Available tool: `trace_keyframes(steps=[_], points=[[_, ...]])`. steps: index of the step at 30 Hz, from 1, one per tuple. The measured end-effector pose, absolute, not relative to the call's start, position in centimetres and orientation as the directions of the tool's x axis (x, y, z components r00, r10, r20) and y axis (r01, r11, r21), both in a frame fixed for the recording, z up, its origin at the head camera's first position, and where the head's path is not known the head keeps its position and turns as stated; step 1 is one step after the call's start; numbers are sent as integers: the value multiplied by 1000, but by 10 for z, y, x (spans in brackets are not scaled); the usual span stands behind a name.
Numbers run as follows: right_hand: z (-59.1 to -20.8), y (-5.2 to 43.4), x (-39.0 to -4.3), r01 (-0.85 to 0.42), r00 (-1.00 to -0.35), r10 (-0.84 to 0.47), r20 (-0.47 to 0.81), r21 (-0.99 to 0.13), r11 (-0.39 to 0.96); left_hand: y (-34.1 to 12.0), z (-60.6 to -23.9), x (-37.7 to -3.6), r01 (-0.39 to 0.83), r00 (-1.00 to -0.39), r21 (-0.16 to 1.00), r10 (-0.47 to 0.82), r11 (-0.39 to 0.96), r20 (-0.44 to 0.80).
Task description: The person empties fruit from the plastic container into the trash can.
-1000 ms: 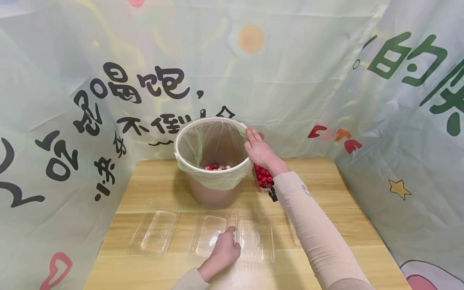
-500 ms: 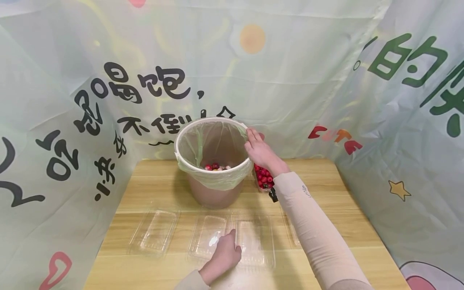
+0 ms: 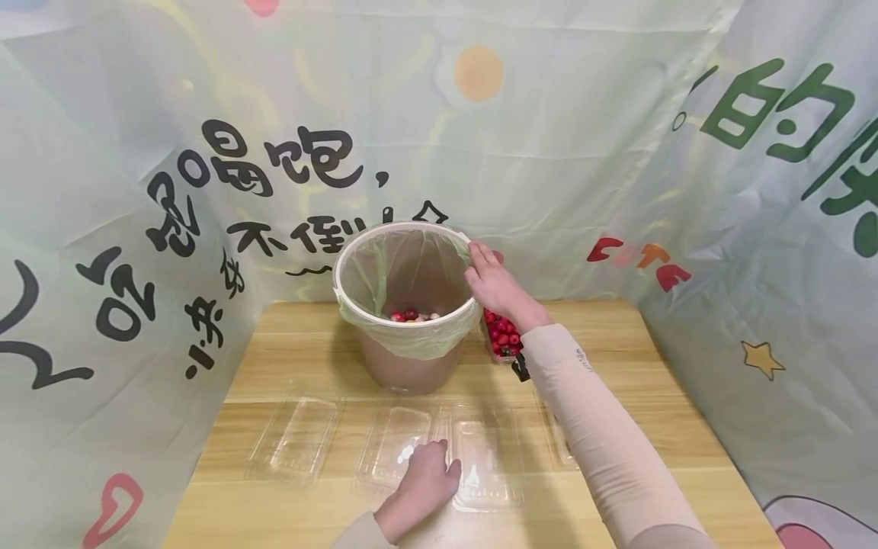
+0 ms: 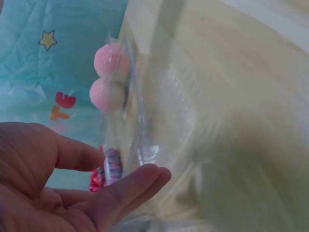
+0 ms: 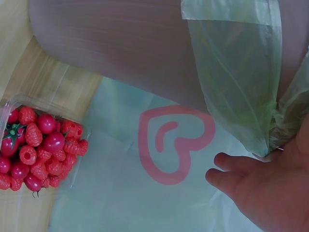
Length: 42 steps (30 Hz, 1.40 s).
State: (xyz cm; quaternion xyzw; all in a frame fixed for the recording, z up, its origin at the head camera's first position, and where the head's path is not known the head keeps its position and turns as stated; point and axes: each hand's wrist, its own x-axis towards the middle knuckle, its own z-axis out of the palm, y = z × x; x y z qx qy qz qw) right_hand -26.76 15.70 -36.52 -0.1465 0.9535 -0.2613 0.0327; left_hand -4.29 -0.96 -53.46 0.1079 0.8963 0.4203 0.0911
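The right hand (image 3: 495, 286) reaches to the far right rim of the bin (image 3: 406, 358), its fingers (image 3: 478, 258) curled over the rim and pinching the green liner bag (image 3: 411, 339) there; the right wrist view shows the bunched plastic meeting the fingertips. The bin stands upright at the back middle of the table (image 3: 274, 351), mouth up, and a few red and pale fruits (image 3: 410, 315) lie at its bottom.

The left hand (image 3: 421, 488) rests on the near edge of the table between two clear plastic trays, its fingers loosely bent; the left wrist view shows them fairly straight beside clear plastic, with no firm grip visible. The tray at its thumb side (image 3: 485, 463) lies flat with its long axis running away from the person, as does the tray to its left (image 3: 394, 450). A third tray (image 3: 296, 442) lies further left, angled slightly. All three hold nothing.

Just right of the bin, behind the right forearm, a small clear punnet (image 3: 503, 337) holds red raspberries and cherry tomatoes (image 5: 36, 150).
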Motion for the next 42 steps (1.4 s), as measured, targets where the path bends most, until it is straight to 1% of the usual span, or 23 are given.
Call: trace_keyframes(steps=[4, 9, 12, 15, 16, 18, 19, 21, 22, 23, 25, 27, 28, 32, 34, 36, 39, 42], points=[[-365, 158, -269, -272, -954, -297, 40, -527, 805, -15, -526, -46, 187, -965, 737, 263, 650, 13], [-367, 162, -270, -284, -956, -273, 111, -593, 754, -27, -503, -53, 274, -956, 689, 269, 671, 119], [-370, 168, -270, -288, -957, -242, 161, -638, 714, -40, -484, -61, 329, -943, 689, 267, 646, 199], [-373, 179, -269, -285, -958, -204, 200, -679, 676, -55, -455, -73, 414, -910, 698, 246, 584, 334], [-374, 183, -269, -282, -959, -190, 209, -693, 663, -61, -445, -78, 460, -885, 683, 235, 567, 402], [-377, 192, -267, -273, -962, -163, 219, -718, 641, -73, -425, -89, 563, -808, 620, 208, 546, 551], [-379, 196, -266, -265, -964, -151, 219, -730, 630, -80, -415, -95, 613, -759, 578, 198, 538, 621], [-383, 205, -265, -240, -970, -123, 209, -751, 615, -93, -399, -110, 678, -649, 467, 164, 567, 743], [-386, 209, -264, -228, -973, -115, 200, -759, 611, -101, -392, -117, 694, -600, 417, 152, 587, 785], [-388, 213, -263, -214, -976, -109, 187, -765, 607, -108, -386, -125, 696, -564, 381, 135, 609, 814], [-393, 222, -261, -187, -982, -98, 161, -772, 607, -121, -375, -139, 675, -538, 351, 108, 649, 836], [-399, 232, -259, -170, -985, -99, 139, -764, 623, -132, -369, -152, 634, -558, 366, 75, 681, 827], [-402, 236, -258, -163, -987, -97, 131, -758, 631, -137, -366, -160, 608, -586, 388, 62, 693, 808], [-414, 254, -255, -130, -991, -80, 103, -719, 683, -153, -360, -187, 483, -736, 507, 17, 714, 677], [-419, 262, -254, -112, -994, -64, 94, -705, 700, -158, -359, -198, 412, -806, 542, 16, 732, 591], [-425, 267, -253, -108, -994, -58, 96, -687, 718, -162, -358, -208, 349, -861, 561, 21, 751, 507], [-434, 274, -253, -94, -995, -56, 78, -683, 724, -166, -357, -219, 279, -920, 564, 49, 777, 388], [-446, 280, -252, -69, -998, -59, 38, -682, 728, -166, -359, -228, 228, -960, 557, 88, 799, 268]])
